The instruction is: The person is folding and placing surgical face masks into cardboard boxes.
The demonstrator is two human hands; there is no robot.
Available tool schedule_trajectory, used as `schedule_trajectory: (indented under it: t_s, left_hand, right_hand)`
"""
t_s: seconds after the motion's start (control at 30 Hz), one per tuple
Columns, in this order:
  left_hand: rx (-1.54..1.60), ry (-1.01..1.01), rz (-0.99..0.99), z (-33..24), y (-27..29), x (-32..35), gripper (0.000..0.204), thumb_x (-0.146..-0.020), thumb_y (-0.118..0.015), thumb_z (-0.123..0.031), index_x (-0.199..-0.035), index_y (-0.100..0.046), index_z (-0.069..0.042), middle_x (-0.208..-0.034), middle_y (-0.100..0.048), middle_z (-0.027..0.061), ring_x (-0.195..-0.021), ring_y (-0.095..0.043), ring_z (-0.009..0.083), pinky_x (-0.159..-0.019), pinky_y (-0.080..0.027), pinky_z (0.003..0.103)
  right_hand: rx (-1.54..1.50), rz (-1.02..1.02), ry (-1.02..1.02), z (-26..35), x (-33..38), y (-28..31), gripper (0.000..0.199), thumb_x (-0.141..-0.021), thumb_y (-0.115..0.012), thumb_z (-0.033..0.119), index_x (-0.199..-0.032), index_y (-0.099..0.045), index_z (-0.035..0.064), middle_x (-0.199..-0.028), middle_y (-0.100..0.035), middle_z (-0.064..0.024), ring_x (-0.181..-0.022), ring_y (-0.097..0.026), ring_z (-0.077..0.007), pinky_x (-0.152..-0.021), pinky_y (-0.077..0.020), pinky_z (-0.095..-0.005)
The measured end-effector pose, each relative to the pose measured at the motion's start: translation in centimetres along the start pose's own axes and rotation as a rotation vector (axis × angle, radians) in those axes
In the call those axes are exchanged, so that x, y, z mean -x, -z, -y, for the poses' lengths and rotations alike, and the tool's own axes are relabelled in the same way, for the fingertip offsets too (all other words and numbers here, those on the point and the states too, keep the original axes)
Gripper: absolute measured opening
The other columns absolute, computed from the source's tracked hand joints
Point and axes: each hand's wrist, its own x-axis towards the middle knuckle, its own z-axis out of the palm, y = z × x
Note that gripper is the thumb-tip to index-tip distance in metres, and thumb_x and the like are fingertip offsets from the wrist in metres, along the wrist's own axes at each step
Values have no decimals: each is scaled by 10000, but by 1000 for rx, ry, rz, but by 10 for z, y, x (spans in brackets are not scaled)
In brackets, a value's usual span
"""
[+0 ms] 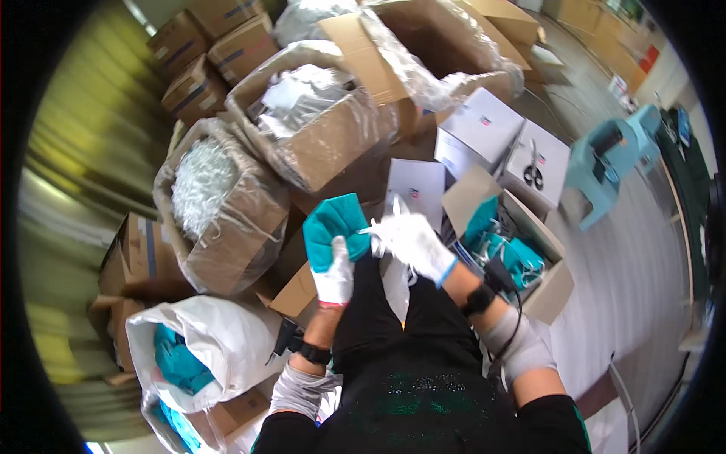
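Fabric [338, 221] points forward, long axis leaning right.

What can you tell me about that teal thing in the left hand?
The teal piece looks like soft fabric, with an angular outline and creases or seams. It is held up, tilted, near the black trousers, its lower part gripped by the gloved left hand. The gloved right hand is close to its right edge; blur hides any contact.
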Motion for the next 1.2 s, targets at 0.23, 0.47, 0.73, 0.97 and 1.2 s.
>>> schedule_trajectory:
  t_s: [0.23,0.47,0.73,0.97,1.2]
  left_hand:
    - [473,671,31,25,87,-35,429,-971,-590,-298,-1317,-536,-50,-1276,-606,129,-1092,-621,285,-925,-503,460]
    - [905,1041,-141,17,92,-54,441,-1009,-441,-411,-1333,-533,-127,-1354,-569,107,-1242,-522,347,-1060,-352,591]
    - [740,756,-228,59,32,-31,685,-871,-491,-672,-991,-651,-16,-984,-671,190,-857,-640,326,-808,-514,449]
    - [-48,179,94,-13,-38,16,276,-852,-746,-244,-680,-653,-49,-627,-653,42,-560,-616,98,-539,-470,263]
    - [-740,-306,269,-10,-36,5,111,-783,-696,-318,-816,-700,-212,-779,-656,53,-707,-654,281,-625,-532,390]
  right_hand:
    - [106,145,-225,22,39,-72,284,-937,-585,367,-815,-598,111,-591,-560,-100,-544,-595,-294,-517,-469,-395]
    - [-79,130,-424,24,39,-82,342,-903,-623,411,-819,-597,80,-701,-625,-162,-665,-640,-331,-592,-489,-415]
    - [-1623,-355,-1051,10,16,-80,325,-966,-608,352,-696,-495,212,-532,-343,79,-411,-335,-60,-366,-266,-188]
    - [-1208,-456,-1021,-28,29,-98,220,-958,-515,274,-870,-637,113,-820,-663,-63,-762,-644,-195,-678,-517,-333]
    - [-74,123,-324,-29,32,-49,226,-914,-517,288,-807,-626,120,-754,-631,-83,-685,-617,-227,-650,-513,-384]
